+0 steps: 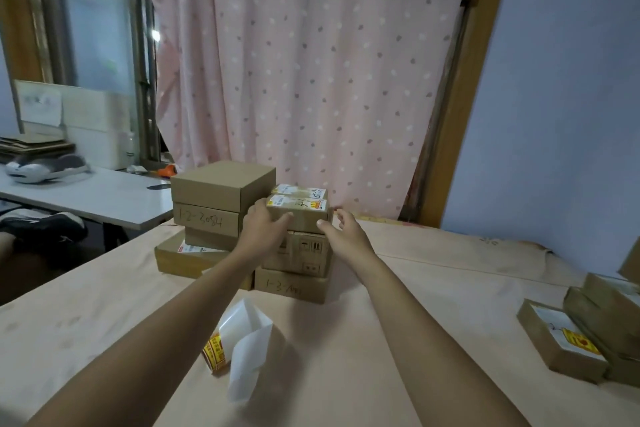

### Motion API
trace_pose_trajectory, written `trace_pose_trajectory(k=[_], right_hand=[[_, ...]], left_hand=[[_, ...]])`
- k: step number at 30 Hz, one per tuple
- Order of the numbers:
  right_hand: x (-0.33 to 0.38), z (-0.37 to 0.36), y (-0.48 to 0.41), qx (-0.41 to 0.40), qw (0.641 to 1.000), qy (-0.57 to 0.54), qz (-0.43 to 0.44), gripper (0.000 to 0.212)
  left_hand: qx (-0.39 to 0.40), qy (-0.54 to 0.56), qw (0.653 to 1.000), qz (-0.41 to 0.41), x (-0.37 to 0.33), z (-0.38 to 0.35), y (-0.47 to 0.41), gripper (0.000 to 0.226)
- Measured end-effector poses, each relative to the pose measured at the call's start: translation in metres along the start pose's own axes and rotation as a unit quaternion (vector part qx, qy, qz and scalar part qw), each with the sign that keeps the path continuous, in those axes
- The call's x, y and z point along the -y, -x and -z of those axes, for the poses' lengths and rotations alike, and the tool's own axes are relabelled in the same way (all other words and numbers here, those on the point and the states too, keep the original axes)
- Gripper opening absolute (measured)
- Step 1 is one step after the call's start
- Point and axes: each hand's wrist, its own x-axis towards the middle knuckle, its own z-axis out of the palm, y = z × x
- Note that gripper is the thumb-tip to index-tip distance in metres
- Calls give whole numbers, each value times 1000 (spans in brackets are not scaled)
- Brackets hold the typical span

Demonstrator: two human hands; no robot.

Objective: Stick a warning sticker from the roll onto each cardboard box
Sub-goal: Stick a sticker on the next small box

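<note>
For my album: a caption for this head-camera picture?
Left hand grips, right hand touches a small box atop the stack; sticker roll lies nearby.

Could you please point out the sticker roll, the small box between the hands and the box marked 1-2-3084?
sticker roll (216, 354): head view, its printed yellow outer wrap.
small box (308, 218): head view, its front face.
box marked 1-2-3084 (204, 221): head view, its handwritten front face.
</note>
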Motion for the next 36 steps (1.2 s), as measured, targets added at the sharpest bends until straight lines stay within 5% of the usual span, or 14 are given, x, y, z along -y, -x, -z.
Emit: trace_pose_trajectory(k=[14,18,27,36], right_hand=[[-23,-34,-51,-6,999,-32,1,49],[-22,-32,-38,-60,994,-91,9,31],[-20,-7,2,-129,960,-247,-31,45],[-60,36,72,-81,920,-365,-117,28]], left_hand=[[-36,35,999,9,13,-18,-28,63],[-64,38,997,-24,13,-22,-20,60],[-84,162,979,-90,-3,-25,19,59],[49,271,954,-119,-26,-53,75,65]])
